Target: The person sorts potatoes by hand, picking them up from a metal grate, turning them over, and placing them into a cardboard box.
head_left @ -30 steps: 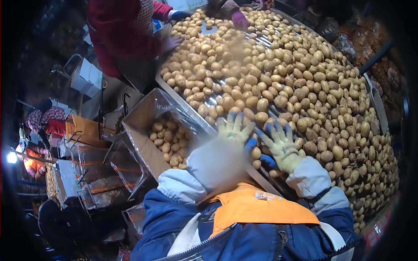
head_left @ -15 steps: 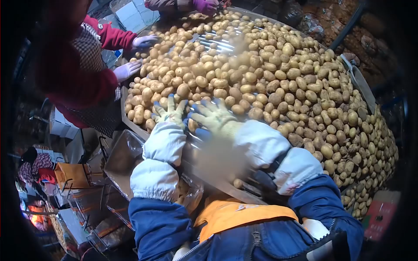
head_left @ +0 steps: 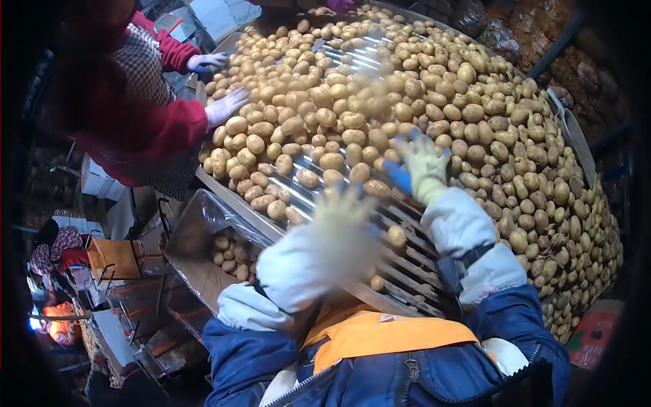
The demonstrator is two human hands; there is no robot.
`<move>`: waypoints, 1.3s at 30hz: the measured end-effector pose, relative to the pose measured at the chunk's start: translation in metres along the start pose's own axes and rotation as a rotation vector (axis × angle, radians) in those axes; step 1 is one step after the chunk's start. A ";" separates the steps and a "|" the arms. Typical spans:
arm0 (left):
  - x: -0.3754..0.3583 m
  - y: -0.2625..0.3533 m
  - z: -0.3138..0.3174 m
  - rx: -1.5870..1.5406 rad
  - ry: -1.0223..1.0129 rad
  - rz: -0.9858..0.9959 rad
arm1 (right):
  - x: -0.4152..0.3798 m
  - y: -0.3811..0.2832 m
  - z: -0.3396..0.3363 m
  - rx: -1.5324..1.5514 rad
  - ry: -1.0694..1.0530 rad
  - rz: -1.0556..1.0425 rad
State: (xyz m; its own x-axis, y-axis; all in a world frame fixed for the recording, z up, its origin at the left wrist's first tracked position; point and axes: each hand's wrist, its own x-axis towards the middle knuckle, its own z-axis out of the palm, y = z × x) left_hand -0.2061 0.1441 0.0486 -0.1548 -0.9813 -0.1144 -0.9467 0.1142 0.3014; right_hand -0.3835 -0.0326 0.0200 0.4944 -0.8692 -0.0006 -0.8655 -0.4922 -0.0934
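Many potatoes (head_left: 325,117) cover a sorting table with bare metal rollers (head_left: 407,254) showing near me. My right hand (head_left: 426,166), in a pale yellow glove with blue fingertips, is spread against the potatoes at the edge of the big heap; nothing is gripped in it. Over the rollers is my left hand (head_left: 344,209), in a similar glove, its fingers stretched forward toward nearby potatoes. A smudge on the lens blurs its palm and wrist. A single potato (head_left: 397,236) lies on the rollers below my right hand.
Across the left edge, a co-worker in a red sleeve (head_left: 186,122) has gloved hands (head_left: 227,106) at the potatoes. Below that edge stands a plastic-lined cardboard box (head_left: 196,247) with potatoes inside. A red carton (head_left: 595,334) is at the lower right.
My right hand has moved right and my left hand right and down, off the near-left potatoes. More bare rollers show between. The co-worker's nearer hand has reached further in over the potatoes.
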 end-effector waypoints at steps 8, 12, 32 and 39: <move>-0.018 0.036 -0.036 -0.058 -0.041 -0.294 | -0.036 -0.029 -0.033 0.586 -0.273 -0.487; -0.035 -0.035 0.007 0.054 0.315 -0.392 | 0.095 0.021 -0.015 1.287 -0.284 0.009; -0.036 0.027 0.012 -0.147 0.154 -0.143 | -0.095 -0.011 -0.055 0.224 -0.232 -0.528; -0.072 0.032 0.004 -0.169 0.142 -0.026 | -0.196 0.029 -0.056 -0.095 -0.265 -0.281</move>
State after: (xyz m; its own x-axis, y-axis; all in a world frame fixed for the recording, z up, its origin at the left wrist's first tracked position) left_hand -0.2264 0.2193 0.0632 -0.0786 -0.9969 0.0064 -0.8872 0.0729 0.4556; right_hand -0.5102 0.1207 0.0736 0.7058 -0.6644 -0.2459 -0.6913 -0.7217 -0.0342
